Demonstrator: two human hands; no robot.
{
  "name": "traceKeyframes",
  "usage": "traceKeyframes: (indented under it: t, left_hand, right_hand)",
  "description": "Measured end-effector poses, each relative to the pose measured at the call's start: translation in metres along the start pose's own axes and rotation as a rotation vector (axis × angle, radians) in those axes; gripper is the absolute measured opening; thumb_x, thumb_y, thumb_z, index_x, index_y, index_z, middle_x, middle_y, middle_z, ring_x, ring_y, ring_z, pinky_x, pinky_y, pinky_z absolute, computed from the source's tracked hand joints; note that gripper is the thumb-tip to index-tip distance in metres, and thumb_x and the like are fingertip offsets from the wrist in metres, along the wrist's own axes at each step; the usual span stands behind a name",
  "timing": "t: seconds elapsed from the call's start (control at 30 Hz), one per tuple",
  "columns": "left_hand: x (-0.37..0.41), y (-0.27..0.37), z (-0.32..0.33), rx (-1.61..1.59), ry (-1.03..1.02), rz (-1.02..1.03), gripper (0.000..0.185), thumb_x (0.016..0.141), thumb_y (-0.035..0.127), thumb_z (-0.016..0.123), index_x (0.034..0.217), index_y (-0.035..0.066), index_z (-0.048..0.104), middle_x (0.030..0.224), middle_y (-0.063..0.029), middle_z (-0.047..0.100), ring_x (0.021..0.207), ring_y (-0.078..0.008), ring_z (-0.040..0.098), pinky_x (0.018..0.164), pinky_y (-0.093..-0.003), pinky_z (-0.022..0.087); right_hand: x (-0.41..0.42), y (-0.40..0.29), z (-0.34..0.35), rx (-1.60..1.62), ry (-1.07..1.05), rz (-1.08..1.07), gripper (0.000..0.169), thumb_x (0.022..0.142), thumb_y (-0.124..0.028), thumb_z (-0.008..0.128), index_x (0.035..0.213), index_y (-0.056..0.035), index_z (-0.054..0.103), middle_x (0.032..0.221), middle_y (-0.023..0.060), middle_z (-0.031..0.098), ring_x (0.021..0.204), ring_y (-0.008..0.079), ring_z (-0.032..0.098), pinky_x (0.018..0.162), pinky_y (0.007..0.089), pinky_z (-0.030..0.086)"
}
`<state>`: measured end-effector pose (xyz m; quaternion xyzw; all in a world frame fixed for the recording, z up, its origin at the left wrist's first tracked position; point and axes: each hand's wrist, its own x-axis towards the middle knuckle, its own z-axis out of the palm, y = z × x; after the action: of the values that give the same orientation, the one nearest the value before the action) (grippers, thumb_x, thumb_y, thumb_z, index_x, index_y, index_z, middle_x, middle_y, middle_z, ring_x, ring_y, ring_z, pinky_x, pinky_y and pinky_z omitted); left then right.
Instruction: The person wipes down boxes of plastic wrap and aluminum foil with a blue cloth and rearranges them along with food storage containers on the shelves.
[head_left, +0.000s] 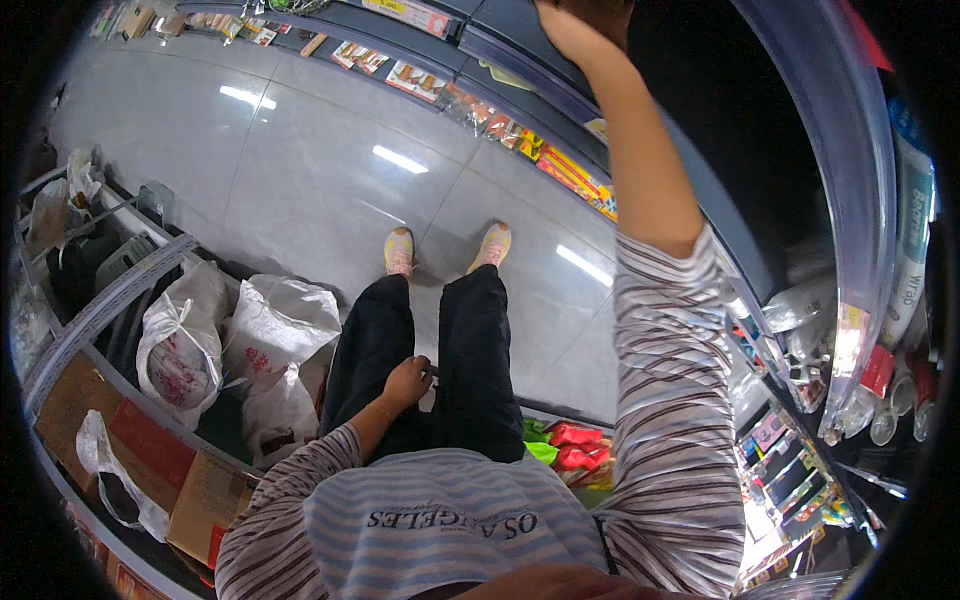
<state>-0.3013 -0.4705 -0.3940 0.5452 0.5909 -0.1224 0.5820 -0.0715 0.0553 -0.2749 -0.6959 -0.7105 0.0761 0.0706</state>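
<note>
My left hand (409, 381) rests low in front of my thighs with its fingers curled round a small dark object (432, 370); what that is cannot be made out. My right arm stretches up to the dark shelving, where my right hand (574, 34) is at the top edge of the view, by a dark brown shape. Its fingers are mostly cut off, so its hold cannot be told. Near it a price label (409, 15) sits on a shelf edge. Packaged goods (416, 81) and red and yellow packets (574, 180) line the lower shelf.
Tied white plastic bags (180, 352) and cardboard boxes (206, 502) fill a metal rack at the left. Tall shelving with a clear curved edge strip (855, 225) and a wrap roll box (907, 240) stands at the right. Red and green packets (577, 446) lie beside my right hip.
</note>
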Motion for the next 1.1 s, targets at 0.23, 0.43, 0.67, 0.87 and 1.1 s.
traceKeyframes:
  t: [0.23, 0.43, 0.67, 0.87, 1.1]
  left_hand:
    - [0.01, 0.004, 0.009, -0.028, 0.002, 0.01, 0.023, 0.083, 0.018, 0.059, 0.099, 0.001, 0.059, 0.094, -0.0179, 0.062, 0.088, -0.0356, 0.06, 0.078, -0.0441, 0.049]
    - [0.013, -0.01, 0.008, -0.108, 0.043, -0.052, 0.025, 0.083, 0.016, 0.058, 0.103, 0.0, 0.06, 0.099, -0.0226, 0.062, 0.094, -0.0377, 0.06, 0.082, -0.0436, 0.049]
    - [0.007, -0.01, 0.014, -0.208, 0.118, -0.09, 0.025, 0.083, 0.014, 0.057, 0.104, 0.002, 0.06, 0.101, -0.0204, 0.062, 0.098, -0.0365, 0.059, 0.085, -0.0424, 0.048]
    - [0.007, 0.001, 0.019, -0.228, 0.134, -0.113, 0.025, 0.083, 0.015, 0.059, 0.103, 0.002, 0.06, 0.099, -0.0198, 0.063, 0.094, -0.0355, 0.06, 0.083, -0.0421, 0.049]
    - [0.007, 0.0, 0.023, -0.285, 0.196, -0.117, 0.025, 0.081, 0.014, 0.061, 0.102, 0.001, 0.061, 0.098, -0.02, 0.063, 0.091, -0.0352, 0.061, 0.08, -0.0418, 0.05]
  right_hand:
    - [-0.089, 0.162, -0.03, -0.038, -0.143, -0.028, 0.051, 0.093, -0.05, 0.041, 0.141, -0.0317, 0.038, 0.145, 0.0156, 0.034, 0.135, 0.0366, 0.03, 0.111, 0.0449, 0.025]
    - [-0.149, 0.424, -0.067, -0.066, -0.008, 0.468, 0.062, 0.093, -0.052, 0.039, 0.145, -0.019, 0.029, 0.149, 0.0162, 0.026, 0.137, 0.0338, 0.025, 0.111, 0.0475, 0.021]
    - [-0.115, 0.504, -0.05, -0.246, 0.044, 0.724, 0.057, 0.093, -0.047, 0.042, 0.14, -0.0167, 0.035, 0.142, 0.0176, 0.033, 0.131, 0.035, 0.031, 0.107, 0.0474, 0.026]
    - [0.0, 0.362, -0.009, -0.217, 0.166, 0.504, 0.052, 0.092, -0.043, 0.044, 0.135, -0.0147, 0.041, 0.136, 0.0187, 0.039, 0.126, 0.036, 0.037, 0.103, 0.0474, 0.031]
    - [0.118, 0.165, 0.034, -0.349, 0.315, 0.094, 0.047, 0.091, -0.038, 0.047, 0.13, -0.0124, 0.047, 0.13, 0.0201, 0.045, 0.12, 0.0372, 0.043, 0.099, 0.0473, 0.036]
